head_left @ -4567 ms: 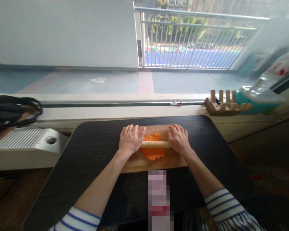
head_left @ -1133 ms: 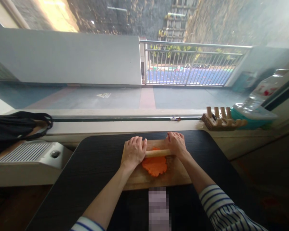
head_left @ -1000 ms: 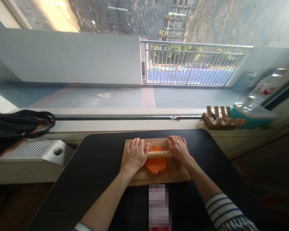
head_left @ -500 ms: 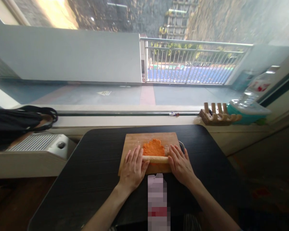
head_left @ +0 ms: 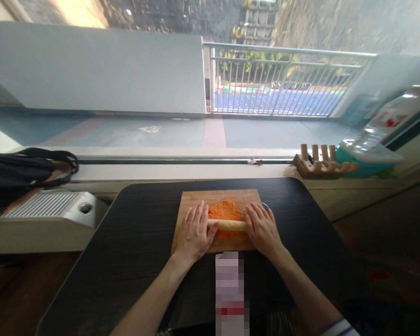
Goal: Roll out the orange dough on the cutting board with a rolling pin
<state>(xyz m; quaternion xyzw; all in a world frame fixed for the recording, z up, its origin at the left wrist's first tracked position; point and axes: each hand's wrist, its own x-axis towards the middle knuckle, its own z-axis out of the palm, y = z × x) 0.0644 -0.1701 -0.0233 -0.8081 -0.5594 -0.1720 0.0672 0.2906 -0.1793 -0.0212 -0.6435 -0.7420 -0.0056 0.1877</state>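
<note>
A pale wooden rolling pin (head_left: 227, 225) lies across a flattened piece of orange dough (head_left: 225, 210) on a wooden board (head_left: 192, 198). My left hand (head_left: 195, 231) is over the pin's left end, its thumb along the near side. Over the right end rests my right hand (head_left: 262, 228), fingers bent forward. Both palms hide the pin's ends. Dough with an uneven far edge shows beyond the pin, and a thinner strip shows on the near side.
The board is on a black table (head_left: 147, 219). A pixelated pale strip (head_left: 230, 284) is at the near edge. Along the window sill stand a basket with wooden pieces (head_left: 317, 167), a teal box (head_left: 350, 163) and a clear bottle (head_left: 385, 121). A black bag (head_left: 17, 175) lies at left.
Both hands have pushed the rolling pin a little away from me over the dough. More orange dough shows on the near side. The whole view has shifted slightly.
</note>
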